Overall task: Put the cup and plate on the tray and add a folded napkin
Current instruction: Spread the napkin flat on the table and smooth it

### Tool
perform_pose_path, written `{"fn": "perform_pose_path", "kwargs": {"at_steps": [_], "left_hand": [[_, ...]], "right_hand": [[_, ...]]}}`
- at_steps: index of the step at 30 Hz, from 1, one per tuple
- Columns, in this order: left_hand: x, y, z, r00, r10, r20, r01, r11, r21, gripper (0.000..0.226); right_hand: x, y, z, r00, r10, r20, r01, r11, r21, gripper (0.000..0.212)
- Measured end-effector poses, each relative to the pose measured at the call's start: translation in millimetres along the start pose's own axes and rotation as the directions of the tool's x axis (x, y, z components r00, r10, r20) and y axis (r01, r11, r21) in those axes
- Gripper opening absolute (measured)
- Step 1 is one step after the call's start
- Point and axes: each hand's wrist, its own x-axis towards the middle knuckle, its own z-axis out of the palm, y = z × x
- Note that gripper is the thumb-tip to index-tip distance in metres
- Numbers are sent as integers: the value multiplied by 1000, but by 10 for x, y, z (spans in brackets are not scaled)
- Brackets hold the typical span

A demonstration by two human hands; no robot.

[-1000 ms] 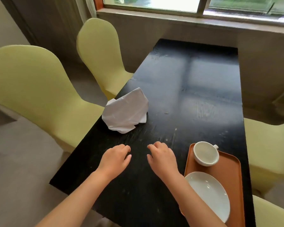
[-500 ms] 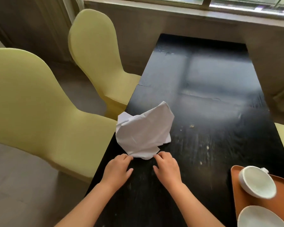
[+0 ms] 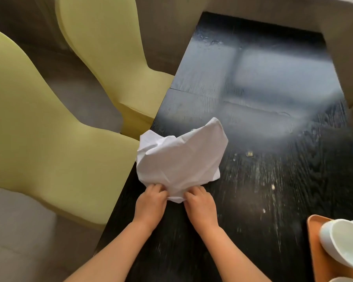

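Note:
A crumpled white napkin lies near the left edge of the black table. My left hand pinches its near edge from the left, and my right hand pinches the same edge from the right. At the bottom right an orange tray carries a white cup. Only the rim of the white plate shows at the bottom edge, on the tray.
Two yellow-green chairs stand close against the table's left side. Crumbs and pale streaks mark the tabletop between the napkin and the tray. A concrete sill wall bounds the far end and right.
Both hands slid forward along the table and closed on the napkin's near edge. The view shifted left and down, so the tray, cup and plate moved toward the bottom right corner.

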Motion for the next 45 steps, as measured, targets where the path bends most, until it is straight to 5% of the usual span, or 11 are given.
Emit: {"fn": "perform_pose_path", "kwargs": {"at_steps": [5,10,16,23,26,30,34,41,45], "left_hand": [[-57,105,-228,987,-142,-68,124,967,-225,9],[-240,437,-648,952,-208,-224,82,880,-468,16],[-667,973,-1046,906,-185,-381,-8,892,-452,34],[-707,1564,-1381,938,-93,-335,-35,933,-358,50],[-722,1798,-1479,921,-38,-387,-102,937,-333,28],[-736,1952,-1713,945,-36,-324,-87,930,-357,5],[-813,2129,-2083,961,95,-261,-185,920,-344,19],[-958,2437,-2435,930,357,-93,-368,886,-281,24],[-1011,2217,-2494,924,383,18,-373,909,-188,14]], "right_hand": [[-48,-36,-313,1000,2,11,-5,979,204,13],[-231,-150,-846,992,121,42,-125,836,535,18],[-464,-291,-1640,999,50,-16,-29,777,628,13],[-833,-359,-2482,985,-97,-141,156,844,512,19],[-985,-338,-2784,977,-130,-167,190,888,419,13],[-1178,-190,-3184,972,-166,-166,192,968,159,12],[-1388,-18,-3412,984,-150,-92,142,986,-90,20],[-1628,-91,-3678,952,-302,-53,301,953,-22,18],[-1667,-33,-3864,944,-330,18,330,940,-84,18]]}}
